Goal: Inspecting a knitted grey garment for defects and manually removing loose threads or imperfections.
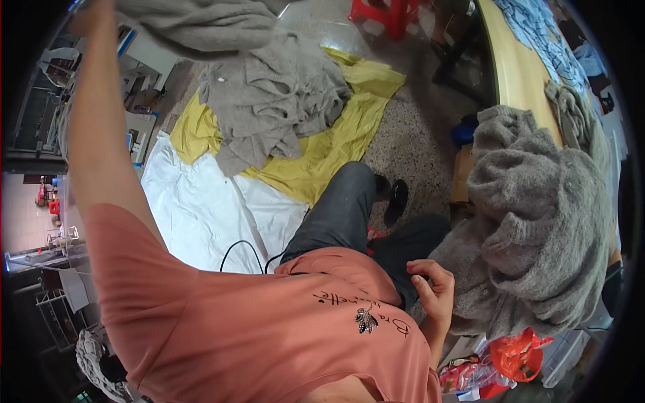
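Note:
My left arm stretches up to the far left, and my left hand point(92, 15) is blurred and cut by the picture's edge, so its fingers do not show. Right beside it, a grey knit garment point(208, 28) hangs above the floor, smeared by motion; whether the hand grips it is hidden. Below lies a heap of grey knit garments point(275, 101) on a yellow sheet point(359, 111). My right hand point(435, 290) is held near my waist, fingers loosely curled in with nothing seen in them. Closest to it is a big pile of grey fuzzy knitwear point(537, 221) on the right.
A white sheet point(201, 208) spreads across the floor at left, by my legs. A wooden table point(521, 60) with light blue cloth point(544, 33) runs along the right. A red stool point(393, 15) stands far ahead. Red plastic bags point(514, 356) lie at lower right.

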A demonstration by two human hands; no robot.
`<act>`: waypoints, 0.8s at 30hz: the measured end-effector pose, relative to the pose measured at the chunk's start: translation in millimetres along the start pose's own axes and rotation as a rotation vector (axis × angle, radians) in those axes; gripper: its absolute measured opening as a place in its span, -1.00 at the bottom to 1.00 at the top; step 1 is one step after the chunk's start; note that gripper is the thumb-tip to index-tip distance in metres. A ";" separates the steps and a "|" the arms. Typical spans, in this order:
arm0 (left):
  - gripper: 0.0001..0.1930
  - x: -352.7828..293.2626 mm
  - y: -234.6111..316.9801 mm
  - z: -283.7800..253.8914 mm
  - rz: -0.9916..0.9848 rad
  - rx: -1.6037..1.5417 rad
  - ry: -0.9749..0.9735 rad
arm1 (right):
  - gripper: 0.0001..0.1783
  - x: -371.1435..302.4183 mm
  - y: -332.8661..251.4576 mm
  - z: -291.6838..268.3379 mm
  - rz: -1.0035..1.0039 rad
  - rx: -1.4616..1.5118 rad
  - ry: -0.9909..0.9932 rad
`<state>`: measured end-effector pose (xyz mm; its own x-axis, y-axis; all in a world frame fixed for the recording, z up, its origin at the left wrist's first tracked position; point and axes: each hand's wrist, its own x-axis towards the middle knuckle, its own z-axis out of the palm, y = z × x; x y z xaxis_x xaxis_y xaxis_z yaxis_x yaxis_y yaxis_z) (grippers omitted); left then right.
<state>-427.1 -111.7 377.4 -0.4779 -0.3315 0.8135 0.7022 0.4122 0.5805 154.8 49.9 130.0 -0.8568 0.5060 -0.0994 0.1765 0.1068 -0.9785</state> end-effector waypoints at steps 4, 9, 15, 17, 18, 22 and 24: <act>-0.61 -101.7 -87.9 32.7 0.414 0.593 -0.685 | -0.88 -1.7 5.2 0.8 -0.052 -0.117 0.030; -0.95 -289.1 -113.7 14.5 -0.354 0.220 -1.518 | -0.89 4.3 3.0 -3.5 -0.188 -0.251 0.030; -0.71 -384.5 243.0 -12.2 0.430 -0.659 -1.746 | -0.89 -21.1 15.5 -6.9 -0.100 -0.202 0.184; -0.54 -408.8 316.3 -26.1 0.617 -0.967 -1.660 | -0.88 -24.0 16.5 -2.5 -0.147 -0.216 0.175; -0.51 -418.3 350.4 -39.2 0.589 -0.940 -1.701 | -0.88 -26.5 13.7 -3.4 -0.152 -0.237 0.170; -0.68 -481.4 410.6 -49.8 0.359 -0.840 -1.342 | -0.92 -40.9 11.2 -11.6 -0.162 -0.297 0.180; -0.76 -496.5 414.3 -53.2 0.218 -0.936 -1.185 | -0.93 -55.7 17.7 -14.9 -0.207 -0.211 0.392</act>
<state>129.2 178.5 212.1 -0.1390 0.6996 0.7009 0.6659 -0.4578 0.5890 212.8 36.4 121.0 -0.6442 0.7359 0.2084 0.1513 0.3897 -0.9084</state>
